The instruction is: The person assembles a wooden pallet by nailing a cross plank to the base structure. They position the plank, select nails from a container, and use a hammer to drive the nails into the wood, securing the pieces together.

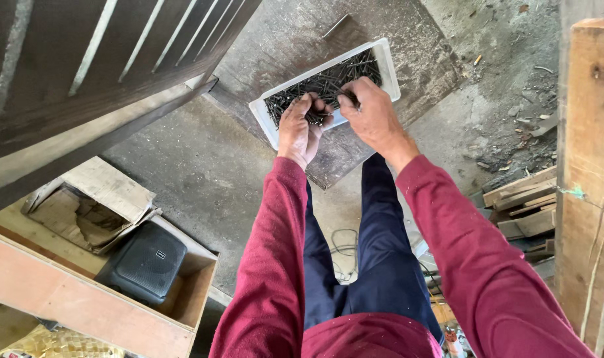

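Observation:
A white rectangular tray [389, 73] full of dark nails lies on a wooden board on the floor ahead of me. My left hand [299, 127] reaches over the tray's near edge and is closed around a bunch of nails. Beside it, my right hand [371, 114] also rests at the near edge and pinches several dark nails [349, 98] between thumb and fingers. Both arms wear dark red sleeves.
A dark slatted wooden panel [83, 73] leans across the upper left. An open wooden box [83, 305] at lower left holds a black speaker [143, 262] and torn cardboard. A thick wooden post [590, 179] stands at right, with wood offcuts [524, 205] beside it. Cables lie on the concrete floor.

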